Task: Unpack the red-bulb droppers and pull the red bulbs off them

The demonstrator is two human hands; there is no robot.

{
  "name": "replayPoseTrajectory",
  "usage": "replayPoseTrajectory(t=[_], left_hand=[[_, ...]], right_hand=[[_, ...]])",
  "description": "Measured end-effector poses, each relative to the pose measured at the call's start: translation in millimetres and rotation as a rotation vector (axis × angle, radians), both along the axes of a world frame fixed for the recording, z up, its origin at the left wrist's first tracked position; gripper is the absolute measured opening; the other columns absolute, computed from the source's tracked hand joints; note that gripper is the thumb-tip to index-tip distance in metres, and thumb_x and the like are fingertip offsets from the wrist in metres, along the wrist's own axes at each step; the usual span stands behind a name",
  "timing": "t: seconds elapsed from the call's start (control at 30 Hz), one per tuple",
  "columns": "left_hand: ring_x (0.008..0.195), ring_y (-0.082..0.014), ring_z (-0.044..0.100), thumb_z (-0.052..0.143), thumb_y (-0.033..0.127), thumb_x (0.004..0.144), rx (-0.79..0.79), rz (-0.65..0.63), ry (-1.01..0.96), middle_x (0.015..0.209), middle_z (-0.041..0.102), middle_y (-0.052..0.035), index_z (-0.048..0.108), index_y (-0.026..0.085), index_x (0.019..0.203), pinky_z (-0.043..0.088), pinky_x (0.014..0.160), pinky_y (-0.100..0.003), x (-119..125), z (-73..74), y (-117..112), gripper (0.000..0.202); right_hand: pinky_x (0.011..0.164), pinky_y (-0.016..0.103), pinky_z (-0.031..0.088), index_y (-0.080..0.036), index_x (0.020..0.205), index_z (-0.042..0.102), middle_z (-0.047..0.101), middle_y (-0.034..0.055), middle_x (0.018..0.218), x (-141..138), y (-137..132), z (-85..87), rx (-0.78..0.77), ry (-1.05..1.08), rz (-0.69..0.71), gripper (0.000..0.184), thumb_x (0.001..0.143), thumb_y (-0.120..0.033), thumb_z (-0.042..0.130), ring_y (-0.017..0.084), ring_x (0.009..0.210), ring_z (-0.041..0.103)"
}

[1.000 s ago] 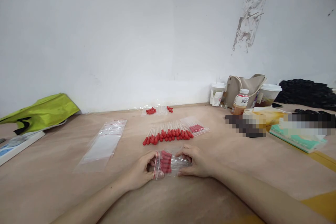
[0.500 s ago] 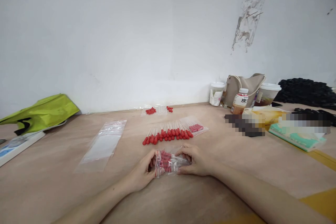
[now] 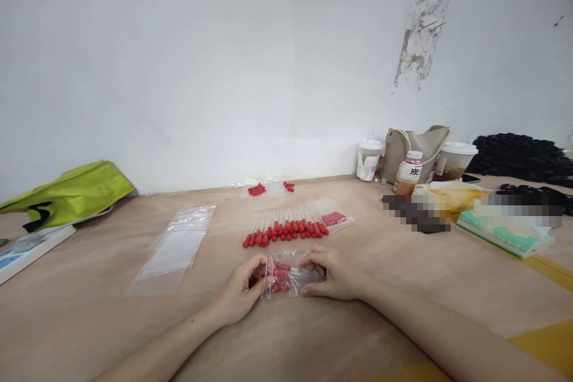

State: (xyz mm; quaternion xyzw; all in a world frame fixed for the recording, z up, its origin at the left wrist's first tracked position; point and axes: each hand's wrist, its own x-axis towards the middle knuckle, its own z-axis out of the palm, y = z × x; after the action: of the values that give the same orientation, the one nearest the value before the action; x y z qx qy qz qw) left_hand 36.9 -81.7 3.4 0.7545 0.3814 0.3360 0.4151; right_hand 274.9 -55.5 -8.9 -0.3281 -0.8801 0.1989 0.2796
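Both my hands hold a small clear zip bag (image 3: 290, 277) with several red-bulbed droppers inside, resting on the brown table (image 3: 380, 262). My left hand (image 3: 244, 289) pinches the bag's red-striped mouth end. My right hand (image 3: 335, 274) grips the other end, fingers curled over it. Just beyond the bag lies a row of loose droppers with red bulbs (image 3: 286, 228). A filled bag of droppers (image 3: 333, 218) lies to the right of that row.
A stack of empty clear zip bags (image 3: 176, 245) lies to the left. More red pieces (image 3: 257, 189) sit near the wall. A green bag (image 3: 71, 191) is at far left. Cups, a bottle (image 3: 408, 172), a beige bag and a book (image 3: 505, 236) stand at right.
The bag in my hands has been squeezed slightly, and the red bulbs inside have bunched closer to the mouth end. Both hands stay in place.
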Motion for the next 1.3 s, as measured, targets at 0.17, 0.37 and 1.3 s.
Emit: replayPoseTrajectory(t=[0.17, 0.37, 1.3], left_hand=[[0.083, -0.0164, 0.057, 0.054, 0.032, 0.079, 0.026, -0.004, -0.034, 0.092, 0.061, -0.0069, 0.053, 0.016, 0.088, 0.044, 0.075, -0.028, -20.7, 14.6, 10.3, 0.018], [0.080, -0.0215, 0.062, 0.068, 0.032, 0.064, -0.103, 0.121, 0.106, 0.081, 0.067, -0.0040, 0.061, 0.020, 0.080, 0.047, 0.074, -0.033, -88.3, 82.9, 25.1, 0.021], [0.080, -0.0203, 0.061, 0.068, 0.043, 0.060, 0.150, 0.526, 0.181, 0.089, 0.063, -0.0052, 0.058, 0.018, 0.093, 0.051, 0.069, -0.032, -69.7, -6.8, 55.2, 0.043]], right_hand=[[0.058, 0.021, 0.036, -0.019, 0.093, 0.059, 0.051, 0.0012, 0.078, 0.7, -0.9, 1.2, -0.002, -0.003, -0.009, 0.041, 0.065, -0.047, 0.065, 0.011, 0.066, 0.045], [0.058, 0.021, 0.037, -0.019, 0.092, 0.060, 0.050, 0.0010, 0.078, 0.5, -0.8, 2.6, -0.027, -0.009, -0.001, 0.039, 0.065, -0.046, 0.066, 0.010, 0.064, 0.045], [0.057, 0.020, 0.036, -0.018, 0.088, 0.060, 0.049, 0.0001, 0.075, -0.8, 0.4, 0.7, -0.008, 0.011, 0.011, 0.036, 0.065, -0.045, 0.066, 0.010, 0.064, 0.043]])
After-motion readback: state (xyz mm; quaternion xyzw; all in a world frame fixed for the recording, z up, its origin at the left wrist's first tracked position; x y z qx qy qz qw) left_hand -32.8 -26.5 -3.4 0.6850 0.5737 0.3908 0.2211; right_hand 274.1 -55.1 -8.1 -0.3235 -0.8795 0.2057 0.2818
